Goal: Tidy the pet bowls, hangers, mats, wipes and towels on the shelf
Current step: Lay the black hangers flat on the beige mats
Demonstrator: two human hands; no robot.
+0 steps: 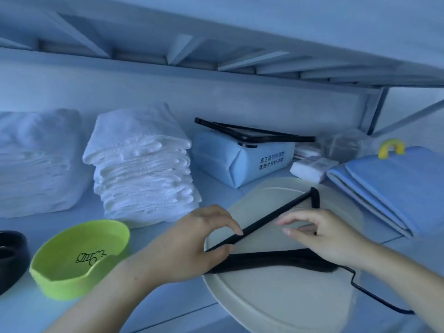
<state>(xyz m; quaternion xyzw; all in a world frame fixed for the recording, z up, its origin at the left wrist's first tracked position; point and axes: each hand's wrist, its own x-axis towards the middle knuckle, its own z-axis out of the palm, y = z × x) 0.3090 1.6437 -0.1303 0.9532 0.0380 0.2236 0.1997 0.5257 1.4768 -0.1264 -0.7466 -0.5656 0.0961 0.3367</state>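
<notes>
A pale shelf (pixel 28 311) sits under a slatted upper shelf (pixel 216 32), against a plain wall. A black hanger (pixel 276 261) lies on a beige oval mat (pixel 288 308). The left hand (pixel 192 243) pinches its thin bar, and the right hand (pixel 329 236) curls round its far side. Stacked white towels (pixel 141 164) stand behind, and a green bowl (pixel 79 258) sits to the left.

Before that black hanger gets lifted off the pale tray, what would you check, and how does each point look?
1. Left hand pinching the thin bar of the black flocked hanger: ok.
2. Right hand gripping the hanger: cannot tell, its fingers curl beside the bar.
3. Hanger free to lift: cannot tell, its wire hook end runs out of sight at the right forearm.
4. Hanger lying flat on the cream oval tray: ok.
5. Lime-green kidney-shaped bowl apart from the hanger: ok, it is left of the tray.
6. Stack of folded white towels standing behind the hands: ok.
</notes>
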